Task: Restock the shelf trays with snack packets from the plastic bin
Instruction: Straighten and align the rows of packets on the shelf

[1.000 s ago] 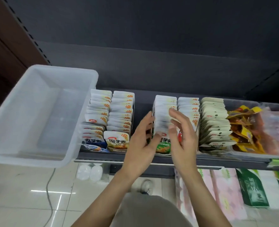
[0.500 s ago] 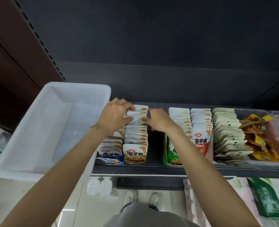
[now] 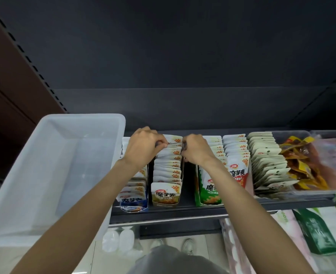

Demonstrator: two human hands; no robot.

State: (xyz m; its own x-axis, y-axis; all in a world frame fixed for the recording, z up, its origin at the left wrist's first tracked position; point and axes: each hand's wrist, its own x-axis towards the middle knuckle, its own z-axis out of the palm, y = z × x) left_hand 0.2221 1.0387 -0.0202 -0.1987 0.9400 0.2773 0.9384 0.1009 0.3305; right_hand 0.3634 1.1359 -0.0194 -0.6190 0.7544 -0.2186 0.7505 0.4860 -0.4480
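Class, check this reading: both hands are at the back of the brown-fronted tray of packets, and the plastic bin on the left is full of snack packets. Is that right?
One detail is wrong. The head view shows the plastic bin looking empty, with no packets visible inside. The rest holds: the left hand and right hand are at the back of the brown-fronted tray.

Dim upper shelf, even light below, soft focus, wide-angle edge distortion
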